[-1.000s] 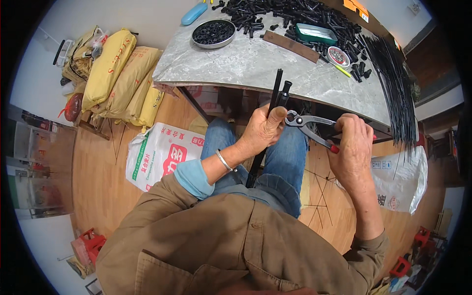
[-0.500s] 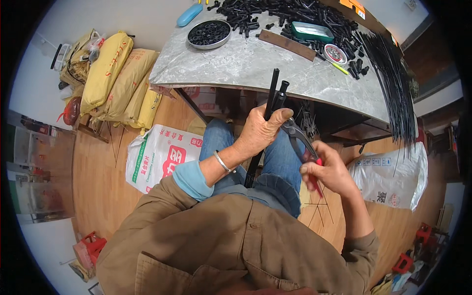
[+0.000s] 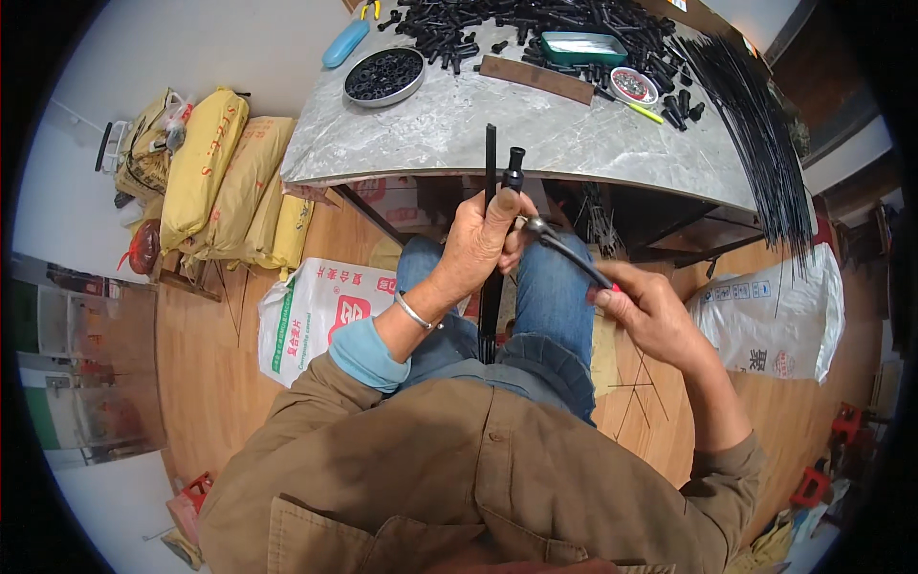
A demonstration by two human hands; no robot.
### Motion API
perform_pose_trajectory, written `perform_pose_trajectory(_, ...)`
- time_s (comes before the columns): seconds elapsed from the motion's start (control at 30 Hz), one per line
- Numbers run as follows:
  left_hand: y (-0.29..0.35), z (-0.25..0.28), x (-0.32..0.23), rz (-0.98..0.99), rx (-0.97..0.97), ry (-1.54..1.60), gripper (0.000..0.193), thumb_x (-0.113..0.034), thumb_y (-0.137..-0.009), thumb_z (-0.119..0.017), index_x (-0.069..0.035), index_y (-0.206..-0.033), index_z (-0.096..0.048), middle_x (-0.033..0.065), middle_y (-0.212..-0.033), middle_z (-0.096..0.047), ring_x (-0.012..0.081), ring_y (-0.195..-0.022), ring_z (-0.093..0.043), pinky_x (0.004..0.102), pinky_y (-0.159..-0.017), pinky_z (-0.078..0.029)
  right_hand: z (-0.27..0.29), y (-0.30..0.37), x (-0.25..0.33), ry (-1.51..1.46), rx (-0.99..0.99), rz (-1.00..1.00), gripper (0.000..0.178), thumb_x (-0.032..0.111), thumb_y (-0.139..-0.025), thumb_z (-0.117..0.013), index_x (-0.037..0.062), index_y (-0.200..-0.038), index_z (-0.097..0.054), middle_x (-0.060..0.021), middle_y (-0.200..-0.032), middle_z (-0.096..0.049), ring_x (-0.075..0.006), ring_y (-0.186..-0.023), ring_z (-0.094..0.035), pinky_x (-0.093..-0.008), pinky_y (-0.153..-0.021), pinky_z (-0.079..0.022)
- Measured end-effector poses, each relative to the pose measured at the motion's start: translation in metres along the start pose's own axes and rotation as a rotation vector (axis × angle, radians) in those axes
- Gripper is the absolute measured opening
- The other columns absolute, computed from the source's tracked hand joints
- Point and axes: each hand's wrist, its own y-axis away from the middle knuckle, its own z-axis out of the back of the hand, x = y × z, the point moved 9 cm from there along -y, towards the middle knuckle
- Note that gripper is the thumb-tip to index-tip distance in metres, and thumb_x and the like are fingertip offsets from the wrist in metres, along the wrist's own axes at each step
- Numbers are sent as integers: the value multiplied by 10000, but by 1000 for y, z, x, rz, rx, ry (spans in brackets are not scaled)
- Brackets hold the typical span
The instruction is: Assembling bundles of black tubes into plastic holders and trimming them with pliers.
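On the far counter [image 3: 430, 134] lie a round black dish [image 3: 384, 75], a green tin [image 3: 579, 46], scattered black parts [image 3: 535, 19] and a sheaf of thin black rods [image 3: 755, 115]. Yellow sacks [image 3: 215, 172] stand on the floor at left. Near the counter's edge, the left hand [image 3: 478, 244] has its fingers wrapped tight round upright black rods [image 3: 491, 249] above the lap. The right hand [image 3: 650, 320] grips pliers [image 3: 564, 251], whose tip meets the rods.

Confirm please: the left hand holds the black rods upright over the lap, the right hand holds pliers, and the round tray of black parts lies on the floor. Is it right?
Not quite. In the head view the round tray lies on the grey table, not the floor. The left hand does hold the black rods upright, and the right hand the pliers.
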Motion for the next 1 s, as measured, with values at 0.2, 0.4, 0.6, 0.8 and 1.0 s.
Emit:
perform_pose_trajectory(0.2,-1,-11,3,-17,67,54,656,-662,-848,-499,-10,-903,-540,-35,-565,-400,39,-443,-388,193,-400,-315,-64,49,-30,-1031,639,-791,216,154,-852,-667,56,-920,-486,-75,-611,-574,-162,-403,-550,-261,-376,-437)
perform_pose_trajectory(0.4,0,-6,1,-36,28,119,552,-591,-862,-552,-41,-905,-530,-48,-525,-385,35,-416,-374,193,-384,-305,-12,6,-13,10,235,-206,358,192,-895,-613,17,-1183,-491,-22,-681,-574,-125,-622,-559,-266,-591,-479)
perform_pose_trajectory(0.6,2,-15,-5,-56,77,134,437,-472,-863,-646,-51,-890,-534,-42,-532,-413,41,-410,-384,200,-376,-300,-74,62,-24,-1368,504,-802,171,184,-923,-566,25,-933,-505,-81,-646,-575,-150,-456,-552,-266,-395,-443)
perform_pose_trajectory(0.8,4,-19,-2,6,104,67,389,-325,-788,-778,-31,-901,-550,-17,-573,-458,61,-418,-399,216,-381,-303,-51,44,-21,-563,725,-569,221,66,-841,-636,13,-1023,-524,-38,-810,-592,-100,-644,-558,-255,-587,-482)
perform_pose_trajectory(1.0,4,-9,1,8,51,110,414,-339,-771,-789,-34,-916,-550,-13,-564,-465,63,-423,-415,212,-381,-306,-52,54,-25,-1160,396,-824,288,248,-943,-582,5,-1093,-540,-128,-751,-632,-163,-530,-579,-284,-490,-477)
